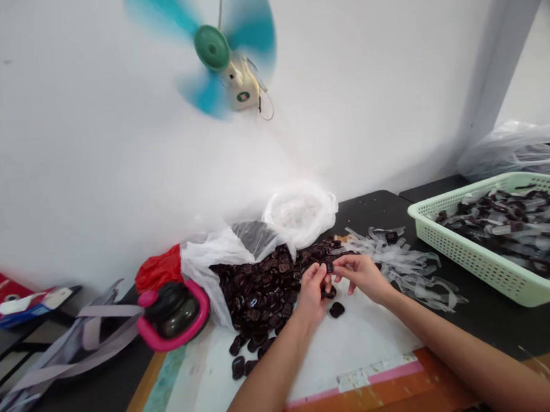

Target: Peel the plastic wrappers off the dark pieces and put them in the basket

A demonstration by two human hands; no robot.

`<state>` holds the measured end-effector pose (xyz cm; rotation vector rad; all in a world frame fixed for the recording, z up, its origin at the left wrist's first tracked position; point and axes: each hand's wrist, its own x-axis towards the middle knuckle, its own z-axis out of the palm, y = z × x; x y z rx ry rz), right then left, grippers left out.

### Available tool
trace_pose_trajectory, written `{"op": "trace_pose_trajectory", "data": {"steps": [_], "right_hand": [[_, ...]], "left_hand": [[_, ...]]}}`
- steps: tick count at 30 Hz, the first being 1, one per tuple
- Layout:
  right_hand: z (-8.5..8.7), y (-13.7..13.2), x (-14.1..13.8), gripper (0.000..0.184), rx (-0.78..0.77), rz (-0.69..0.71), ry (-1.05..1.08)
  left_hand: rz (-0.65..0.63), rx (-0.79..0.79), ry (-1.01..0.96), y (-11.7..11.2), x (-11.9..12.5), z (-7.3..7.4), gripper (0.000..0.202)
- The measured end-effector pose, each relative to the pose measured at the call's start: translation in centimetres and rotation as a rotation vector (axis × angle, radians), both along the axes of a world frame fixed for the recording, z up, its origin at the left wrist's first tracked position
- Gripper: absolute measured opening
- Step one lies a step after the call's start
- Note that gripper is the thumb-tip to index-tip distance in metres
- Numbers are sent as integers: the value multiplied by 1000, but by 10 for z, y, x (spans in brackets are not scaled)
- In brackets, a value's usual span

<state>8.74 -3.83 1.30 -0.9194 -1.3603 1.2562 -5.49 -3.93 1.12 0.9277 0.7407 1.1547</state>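
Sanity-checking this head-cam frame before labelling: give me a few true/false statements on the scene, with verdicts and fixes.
1. The left hand and right hand both pinch one small dark piece. True.
2. The dark pieces pour out of the red plastic bag. False: the pile spills from a white plastic bag.
3. Clear plastic strips lie right of the right hand. True.
4. The green plastic basket sits left of the hands. False: it sits to their right, on the black tabletop.
5. The wall fan's teal blades are motion-blurred. True.
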Motion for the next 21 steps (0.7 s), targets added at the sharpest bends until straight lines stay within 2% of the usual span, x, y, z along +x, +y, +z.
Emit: {"op": "trace_pose_trajectory", "data": {"steps": [4,7,11,14,18,21], "right_hand": [[-1,1,1,35,-12,-19,18],[-1,2,2,30,1,-83,-41],[1,2,3,18,231,-259,-282],[3,-1,2,10,400,-332,-417],[3,-4,0,8,514,-374,-571],[1,-4,-2,9,507,-417,-609]], "left_hand": [[-61,-15,-30,0,-2,0,33],[-13,-20,-28,0,-1,-2,30],[138,29,56,2,3,-6,31],[209,83,133,2,5,-9,29],[225,135,210,1,6,-9,24],[238,194,275,-1,7,-9,23]]}}
